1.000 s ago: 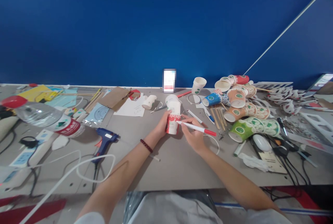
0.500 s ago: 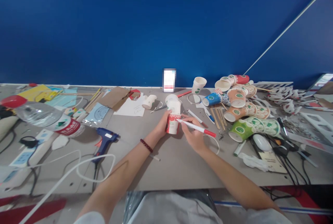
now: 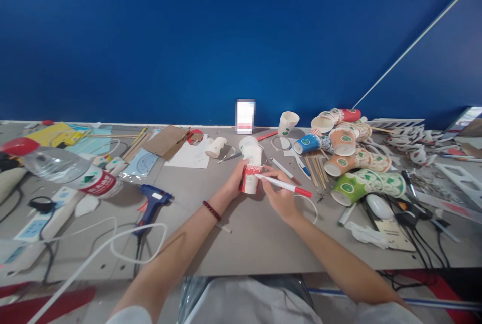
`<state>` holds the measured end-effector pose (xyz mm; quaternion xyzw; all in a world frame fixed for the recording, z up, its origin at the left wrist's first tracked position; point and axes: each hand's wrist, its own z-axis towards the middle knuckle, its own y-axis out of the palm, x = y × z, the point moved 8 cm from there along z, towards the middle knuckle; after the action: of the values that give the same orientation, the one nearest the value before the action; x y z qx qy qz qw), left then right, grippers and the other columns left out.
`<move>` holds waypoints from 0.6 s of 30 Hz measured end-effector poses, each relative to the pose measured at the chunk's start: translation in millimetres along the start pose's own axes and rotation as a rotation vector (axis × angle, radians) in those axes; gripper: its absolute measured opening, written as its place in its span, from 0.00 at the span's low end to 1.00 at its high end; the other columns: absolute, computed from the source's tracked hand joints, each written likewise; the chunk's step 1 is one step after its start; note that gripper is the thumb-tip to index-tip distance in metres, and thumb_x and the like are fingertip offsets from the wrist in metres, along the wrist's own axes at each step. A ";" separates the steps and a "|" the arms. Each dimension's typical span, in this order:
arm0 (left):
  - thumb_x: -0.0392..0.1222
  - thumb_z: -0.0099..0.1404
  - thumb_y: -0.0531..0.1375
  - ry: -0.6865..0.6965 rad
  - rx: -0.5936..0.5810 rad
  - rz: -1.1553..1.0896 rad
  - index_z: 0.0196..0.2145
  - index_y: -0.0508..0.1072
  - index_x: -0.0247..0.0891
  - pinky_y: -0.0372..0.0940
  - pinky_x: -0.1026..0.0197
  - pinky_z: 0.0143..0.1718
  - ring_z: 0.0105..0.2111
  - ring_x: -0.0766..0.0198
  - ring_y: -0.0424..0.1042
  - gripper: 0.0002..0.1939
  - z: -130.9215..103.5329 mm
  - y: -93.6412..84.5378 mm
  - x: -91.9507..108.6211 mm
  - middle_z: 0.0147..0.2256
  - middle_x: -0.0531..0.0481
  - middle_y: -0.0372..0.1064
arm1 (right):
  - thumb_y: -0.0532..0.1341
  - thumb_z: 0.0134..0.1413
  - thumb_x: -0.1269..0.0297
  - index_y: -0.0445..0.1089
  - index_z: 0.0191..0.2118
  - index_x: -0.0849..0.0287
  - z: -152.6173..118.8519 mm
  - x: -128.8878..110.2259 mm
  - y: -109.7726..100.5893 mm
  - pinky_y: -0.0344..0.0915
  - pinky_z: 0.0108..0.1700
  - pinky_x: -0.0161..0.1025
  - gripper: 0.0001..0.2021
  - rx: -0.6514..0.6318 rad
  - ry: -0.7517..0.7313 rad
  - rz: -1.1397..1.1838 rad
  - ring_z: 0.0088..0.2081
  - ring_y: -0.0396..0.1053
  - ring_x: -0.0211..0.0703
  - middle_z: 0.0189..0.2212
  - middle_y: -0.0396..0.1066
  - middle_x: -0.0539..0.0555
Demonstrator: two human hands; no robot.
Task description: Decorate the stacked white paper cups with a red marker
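One stack of red-and-white patterned paper cups (image 3: 249, 184) sits in the left hand (image 3: 236, 179), clamped on its side — one slim white, red-ended plastic marker (image 3: 280, 184) pinched in the right hand (image 3: 280, 201), fingers bent — with one blue glue gun (image 3: 151, 206) left of both.

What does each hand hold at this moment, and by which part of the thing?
The left hand holds the red-and-white cup by its side; the right hand holds the marker by the part near the cup.
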<state>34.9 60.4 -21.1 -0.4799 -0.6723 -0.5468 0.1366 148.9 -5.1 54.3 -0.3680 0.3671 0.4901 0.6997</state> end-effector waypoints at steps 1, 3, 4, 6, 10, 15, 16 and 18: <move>0.51 0.59 0.60 0.010 -0.001 -0.005 0.30 0.72 0.34 0.64 0.61 0.27 0.23 0.62 0.69 0.15 0.3 -0.2 0.5 0.25 0.47 0.73 | 0.61 0.57 0.64 0.69 0.35 0.53 -0.1 0.5 -0.5 0.70 0.51 0.50 0.02 0.007 0.006 -0.002 0.52 0.72 0.52 0.39 0.77 0.56; 0.50 0.59 0.61 0.025 -0.002 -0.013 0.29 0.72 0.33 0.64 0.61 0.28 0.23 0.63 0.69 0.14 0.8 -0.3 1.4 0.25 0.47 0.73 | 0.61 0.58 0.63 0.69 0.36 0.53 -0.3 2.3 -1.6 0.70 0.50 0.50 0.02 0.025 0.018 -0.002 0.51 0.73 0.51 0.42 0.76 0.57; 0.49 0.58 0.61 0.029 -0.002 -0.017 0.29 0.72 0.33 0.63 0.61 0.28 0.23 0.63 0.69 0.14 1.1 -0.2 1.5 0.25 0.47 0.72 | 0.61 0.58 0.63 0.69 0.36 0.54 -0.4 3.0 -2.0 0.70 0.50 0.50 0.02 0.031 0.017 0.003 0.51 0.73 0.51 0.43 0.76 0.57; 0.49 0.58 0.61 0.034 0.000 -0.022 0.28 0.72 0.33 0.63 0.61 0.29 0.23 0.64 0.69 0.14 1.2 0.2 1.8 0.25 0.48 0.72 | 0.61 0.58 0.62 0.69 0.36 0.54 -0.8 4.3 -1.7 0.70 0.50 0.49 0.03 0.028 0.010 0.013 0.50 0.73 0.51 0.44 0.76 0.57; 0.50 0.56 0.62 0.028 0.019 -0.021 0.28 0.71 0.34 0.62 0.62 0.28 0.23 0.64 0.68 0.14 0.7 0.2 2.0 0.25 0.49 0.72 | 0.61 0.58 0.63 0.69 0.36 0.55 -1.5 6.8 -2.0 0.70 0.49 0.49 0.03 0.027 0.012 0.023 0.51 0.73 0.51 0.44 0.76 0.58; 0.51 0.54 0.64 0.033 0.027 -0.017 0.28 0.70 0.35 0.63 0.62 0.28 0.23 0.64 0.68 0.15 1.1 -1.2 2.3 0.25 0.49 0.71 | 0.61 0.58 0.63 0.69 0.35 0.54 -1.2 5.7 -3.0 0.70 0.49 0.50 0.03 0.041 0.009 0.027 0.50 0.74 0.52 0.44 0.76 0.58; 0.51 0.54 0.64 0.034 0.021 -0.013 0.29 0.71 0.35 0.63 0.61 0.28 0.24 0.63 0.69 0.15 1.6 -1.4 2.0 0.25 0.48 0.72 | 0.61 0.58 0.63 0.69 0.35 0.54 -1.1 5.2 -2.6 0.70 0.50 0.50 0.03 0.036 0.004 0.021 0.50 0.73 0.52 0.43 0.76 0.58; 0.52 0.55 0.64 0.026 0.003 0.002 0.30 0.71 0.34 0.63 0.61 0.29 0.24 0.62 0.70 0.16 2.6 -1.4 0.1 0.26 0.47 0.73 | 0.61 0.57 0.63 0.70 0.35 0.54 -0.8 4.7 -1.4 0.69 0.51 0.50 0.02 0.020 -0.002 0.004 0.52 0.72 0.53 0.41 0.77 0.57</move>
<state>34.6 62.8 -22.8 -0.4733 -0.6709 -0.5517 0.1467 151.3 -4.2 50.0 -0.3597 0.3720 0.4881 0.7028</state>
